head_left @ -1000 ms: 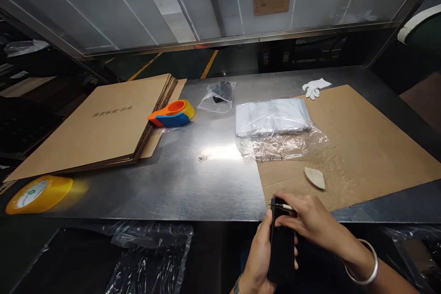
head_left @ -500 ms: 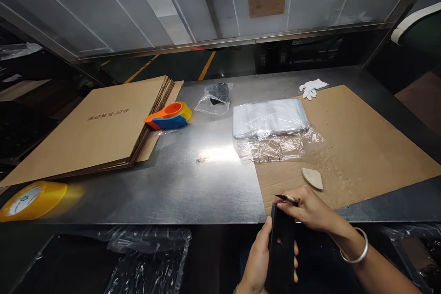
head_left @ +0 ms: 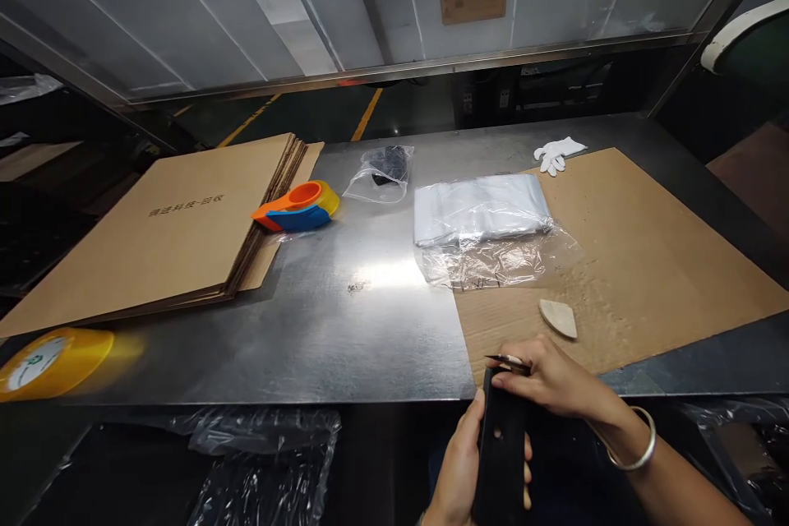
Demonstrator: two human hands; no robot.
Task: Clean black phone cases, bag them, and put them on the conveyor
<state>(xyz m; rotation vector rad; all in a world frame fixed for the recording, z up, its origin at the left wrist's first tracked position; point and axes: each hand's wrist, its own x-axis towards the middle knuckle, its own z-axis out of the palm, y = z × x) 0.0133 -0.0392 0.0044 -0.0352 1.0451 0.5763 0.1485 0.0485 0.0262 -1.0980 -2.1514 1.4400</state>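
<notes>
Steel bench (head_left: 345, 329); black case (head_left: 500, 460) in left hand (head_left: 459, 468).

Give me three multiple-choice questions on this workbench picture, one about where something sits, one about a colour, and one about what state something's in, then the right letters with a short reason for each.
1. Where does the white glove lie?
A. on the stack of cardboard sheets
B. at the far edge of the brown cardboard mat
C. under the tape dispenser

2. What colours is the tape dispenser?
A. orange, blue and yellow
B. green and black
C. all white

3. How is the flat black piece held?
A. lying free on the steel table
B. gripped in the left hand, with the right hand at its top end holding a thin pointed tool
C. sealed in a plastic bag

Answers:
1 B, the glove rests by the mat's far corner.
2 A, those three colours show on its body.
3 B, both hands meet at the piece below the table's near edge.
</notes>
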